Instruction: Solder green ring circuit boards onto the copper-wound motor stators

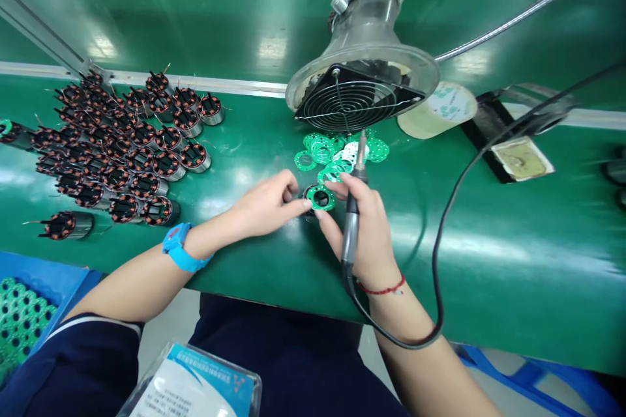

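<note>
One green, white-dotted ring-shaped circuit board [331,199] lies mid-frame. The left hand [264,207] curls beside it, thumb at its left edge, its grip unclear; the right hand [374,228] clasps one soldering iron [351,233], fingertips at the board.

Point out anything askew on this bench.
Mildly odd: one copper-wound core sits apart from the cluster, near the bench's front edge, and the green boards lie in a jumbled heap. I see no spill.
</note>
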Action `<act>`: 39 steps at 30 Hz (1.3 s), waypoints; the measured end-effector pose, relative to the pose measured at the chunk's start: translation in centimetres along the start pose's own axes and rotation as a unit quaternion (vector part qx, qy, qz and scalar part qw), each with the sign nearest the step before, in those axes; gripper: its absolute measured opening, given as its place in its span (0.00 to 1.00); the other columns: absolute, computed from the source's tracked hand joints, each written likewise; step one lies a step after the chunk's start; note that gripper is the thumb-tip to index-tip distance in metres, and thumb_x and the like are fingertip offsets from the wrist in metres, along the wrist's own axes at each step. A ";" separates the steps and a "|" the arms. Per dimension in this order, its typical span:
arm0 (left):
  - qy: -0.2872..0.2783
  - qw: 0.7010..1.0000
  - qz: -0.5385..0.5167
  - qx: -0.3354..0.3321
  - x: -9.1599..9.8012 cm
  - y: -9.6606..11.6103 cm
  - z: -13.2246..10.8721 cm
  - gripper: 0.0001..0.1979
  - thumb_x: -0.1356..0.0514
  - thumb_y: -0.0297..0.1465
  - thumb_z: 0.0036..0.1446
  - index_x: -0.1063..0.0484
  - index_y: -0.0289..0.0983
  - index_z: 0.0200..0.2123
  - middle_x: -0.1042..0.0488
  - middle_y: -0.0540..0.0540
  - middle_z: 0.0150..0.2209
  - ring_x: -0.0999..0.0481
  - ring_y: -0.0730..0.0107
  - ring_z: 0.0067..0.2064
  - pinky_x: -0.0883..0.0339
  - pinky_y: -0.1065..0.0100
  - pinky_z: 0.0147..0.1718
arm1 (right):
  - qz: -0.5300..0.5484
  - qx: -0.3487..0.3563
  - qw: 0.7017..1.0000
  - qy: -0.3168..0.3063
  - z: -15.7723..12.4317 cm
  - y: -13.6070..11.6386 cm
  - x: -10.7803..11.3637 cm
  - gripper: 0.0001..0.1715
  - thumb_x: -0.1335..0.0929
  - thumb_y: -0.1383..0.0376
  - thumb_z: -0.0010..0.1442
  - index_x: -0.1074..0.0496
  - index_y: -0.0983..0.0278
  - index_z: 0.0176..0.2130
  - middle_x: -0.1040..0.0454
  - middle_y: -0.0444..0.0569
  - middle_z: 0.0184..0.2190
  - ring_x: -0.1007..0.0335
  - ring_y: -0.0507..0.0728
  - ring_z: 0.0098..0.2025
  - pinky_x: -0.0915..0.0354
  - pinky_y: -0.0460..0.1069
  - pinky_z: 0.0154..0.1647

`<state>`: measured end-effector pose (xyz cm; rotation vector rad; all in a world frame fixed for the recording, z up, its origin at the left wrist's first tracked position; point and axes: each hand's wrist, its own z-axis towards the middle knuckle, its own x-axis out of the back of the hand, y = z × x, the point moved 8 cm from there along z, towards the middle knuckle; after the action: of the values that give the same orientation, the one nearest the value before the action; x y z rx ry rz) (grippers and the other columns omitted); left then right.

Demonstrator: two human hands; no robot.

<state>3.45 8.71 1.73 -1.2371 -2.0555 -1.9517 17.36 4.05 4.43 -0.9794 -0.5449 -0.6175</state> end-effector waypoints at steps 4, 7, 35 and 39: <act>-0.015 0.988 0.147 -0.050 -1.1 1.1 -0.5 0.06 0.44 0.34 0.60 0.35 0.37 0.36 0.28 0.45 0.37 0.30 0.63 0.39 0.36 0.62 0.38 | 0.017 -0.010 1.000 0.019 -0.5 0.5 0.4 0.35 0.30 0.63 0.59 0.43 0.58 0.63 0.23 0.53 0.49 0.30 0.64 0.52 0.31 0.62 0.52; -0.005 0.978 0.198 -0.065 -0.8 1.3 -0.4 0.05 0.49 0.26 0.59 0.34 0.37 0.33 0.28 0.45 0.34 0.30 0.63 0.38 0.36 0.62 0.39 | 0.035 -0.012 0.999 -0.007 -0.6 0.6 -0.2 0.35 0.30 0.63 0.60 0.43 0.58 0.62 0.26 0.54 0.53 0.29 0.63 0.55 0.31 0.61 0.54; 0.026 0.993 -0.114 0.004 -0.5 -0.7 0.8 0.06 0.47 0.31 0.61 0.36 0.37 0.31 0.33 0.53 0.26 0.33 0.74 0.28 0.41 0.71 0.27 | 0.070 0.009 0.995 0.070 -1.0 -0.8 1.5 0.26 0.35 0.66 0.64 0.37 0.57 0.61 0.18 0.47 0.37 0.21 0.60 0.40 0.28 0.58 0.45; 0.024 0.995 -0.096 0.022 -0.5 -0.9 0.9 0.06 0.48 0.31 0.61 0.38 0.37 0.31 0.32 0.52 0.26 0.31 0.73 0.29 0.40 0.70 0.27 | 0.154 -0.044 0.967 0.200 -2.5 0.8 3.4 0.15 0.34 0.61 0.64 0.25 0.57 0.50 0.20 0.48 0.37 0.26 0.54 0.25 0.30 0.51 0.22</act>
<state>3.65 9.30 0.52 -1.0064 -2.2553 -1.9769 20.67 1.44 5.06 -0.9657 -0.0056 -0.5417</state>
